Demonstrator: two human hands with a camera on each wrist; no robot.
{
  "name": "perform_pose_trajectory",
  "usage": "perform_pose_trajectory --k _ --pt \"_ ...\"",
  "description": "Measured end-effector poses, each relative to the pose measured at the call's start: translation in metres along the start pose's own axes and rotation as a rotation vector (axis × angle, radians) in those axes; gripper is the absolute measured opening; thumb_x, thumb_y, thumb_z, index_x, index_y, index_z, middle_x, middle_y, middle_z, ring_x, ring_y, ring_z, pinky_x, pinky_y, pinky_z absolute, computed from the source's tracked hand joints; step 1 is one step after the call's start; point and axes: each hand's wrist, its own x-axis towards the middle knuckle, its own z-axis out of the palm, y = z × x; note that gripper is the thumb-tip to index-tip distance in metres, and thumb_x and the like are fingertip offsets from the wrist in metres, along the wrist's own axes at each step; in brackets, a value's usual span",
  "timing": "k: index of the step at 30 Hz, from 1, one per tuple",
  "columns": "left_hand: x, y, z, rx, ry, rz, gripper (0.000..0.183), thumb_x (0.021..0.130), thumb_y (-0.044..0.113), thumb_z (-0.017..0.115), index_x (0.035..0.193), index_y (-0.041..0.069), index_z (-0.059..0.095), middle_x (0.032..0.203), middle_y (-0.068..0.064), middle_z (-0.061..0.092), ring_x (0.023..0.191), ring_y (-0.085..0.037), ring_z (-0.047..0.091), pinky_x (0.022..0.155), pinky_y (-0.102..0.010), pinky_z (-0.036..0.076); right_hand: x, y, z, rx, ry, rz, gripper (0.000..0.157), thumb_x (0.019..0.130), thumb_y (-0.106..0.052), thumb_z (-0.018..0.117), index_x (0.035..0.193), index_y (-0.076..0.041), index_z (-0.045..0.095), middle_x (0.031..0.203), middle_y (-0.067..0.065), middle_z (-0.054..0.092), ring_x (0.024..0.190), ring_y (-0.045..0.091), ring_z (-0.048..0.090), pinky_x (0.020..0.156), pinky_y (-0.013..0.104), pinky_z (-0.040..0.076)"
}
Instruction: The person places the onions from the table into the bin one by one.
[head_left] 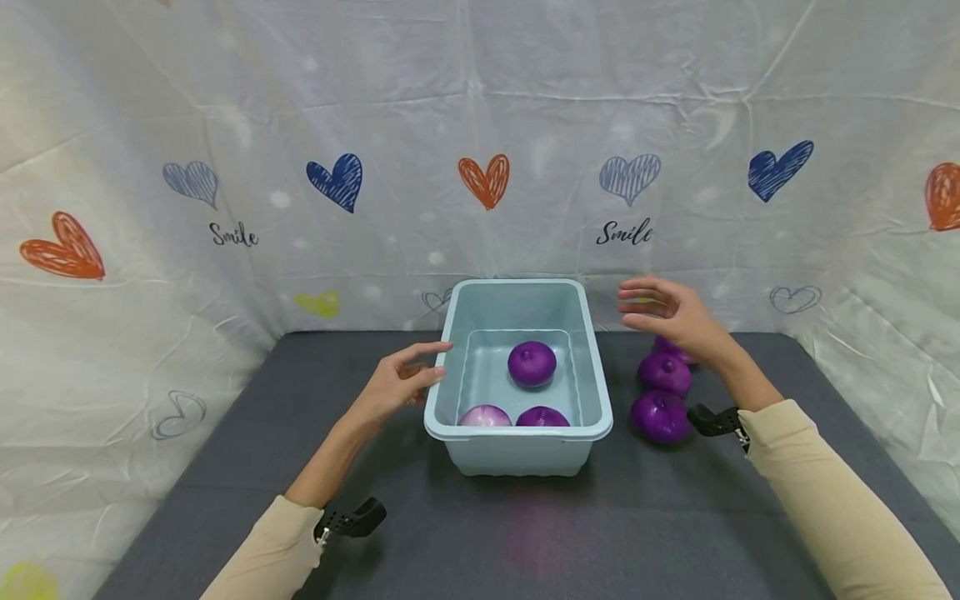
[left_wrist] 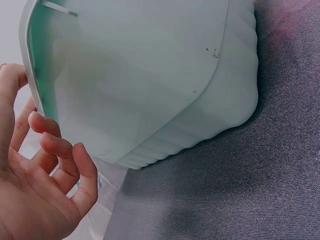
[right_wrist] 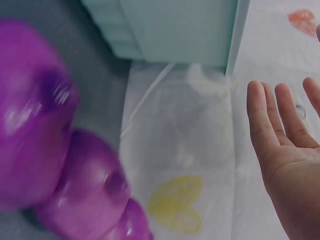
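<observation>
A pale blue plastic bin (head_left: pixel 517 454) stands on the dark table. Inside it lie a purple onion (head_left: pixel 532 364) toward the middle and two more near the front wall, one of them paler (head_left: pixel 485 416). My left hand (head_left: pixel 401 379) is at the bin's left rim, its index finger and thumb touching the edge; in the left wrist view the other fingers (left_wrist: pixel 82 175) bend loosely and hold nothing. To the right of the bin, my right hand (head_left: pixel 667 312) hovers, fingers spread toward the bin, apart from it. Below that hand, a row of glossy purple onions (head_left: pixel 661 417) rests on the table.
Behind the table hangs a white sheet (head_left: pixel 405 225) printed with hearts and words. The dark cloth (head_left: pixel 360 567) of the table extends in front of the bin and to both sides. Black straps (head_left: pixel 348 521) circle both wrists.
</observation>
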Motion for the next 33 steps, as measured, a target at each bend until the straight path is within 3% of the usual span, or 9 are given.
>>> perform_pose_trajectory --k 11,19,26,29,33 --pt "0.000 -0.002 -0.001 0.011 0.006 -0.004 0.046 0.101 0.023 0.068 0.144 0.013 0.059 0.092 -0.011 0.067 0.066 -0.030 0.047 0.070 -0.041 0.046 -0.030 0.012 -0.022 -0.057 0.031 0.050 0.047 0.099 -0.005 0.068 0.142 0.003 0.051 0.136 0.013 0.056 0.123 0.030 0.059 0.090 0.030 0.052" --pt "-0.001 0.000 0.000 -0.001 0.005 -0.006 0.047 0.101 0.022 0.068 0.145 0.013 0.058 0.099 -0.012 0.070 0.067 -0.022 0.050 0.073 -0.043 0.049 -0.048 0.019 -0.033 -0.088 0.053 0.114 0.043 0.100 -0.008 0.067 0.140 0.000 0.054 0.133 0.008 0.059 0.121 0.026 0.060 0.086 0.043 0.055" --pt "-0.001 0.000 0.000 -0.002 0.009 -0.002 0.047 0.100 0.023 0.069 0.145 0.013 0.058 0.111 -0.016 0.070 0.079 -0.022 0.062 0.077 -0.044 0.053 -0.063 0.028 -0.044 -0.144 0.081 0.131 0.045 0.100 -0.015 0.068 0.141 -0.003 0.055 0.139 0.019 0.055 0.119 0.015 0.061 0.089 0.029 0.052" --pt "0.000 -0.001 0.000 0.000 0.011 0.000 0.047 0.100 0.023 0.069 0.145 0.013 0.059 0.109 -0.016 0.070 0.076 -0.021 0.060 0.077 -0.045 0.053 -0.070 0.034 -0.049 -0.166 0.102 0.133 0.046 0.101 -0.015 0.068 0.143 -0.003 0.054 0.141 0.025 0.052 0.117 0.011 0.061 0.090 0.025 0.051" --pt "0.000 -0.001 0.000 -0.012 0.006 0.001 0.046 0.100 0.021 0.069 0.145 0.012 0.058 0.109 -0.017 0.071 0.080 -0.022 0.064 0.078 -0.045 0.055 -0.077 0.043 -0.054 -0.231 0.140 0.151 0.050 0.100 -0.016 0.069 0.145 -0.002 0.052 0.142 0.026 0.050 0.121 0.019 0.059 0.088 0.022 0.049"
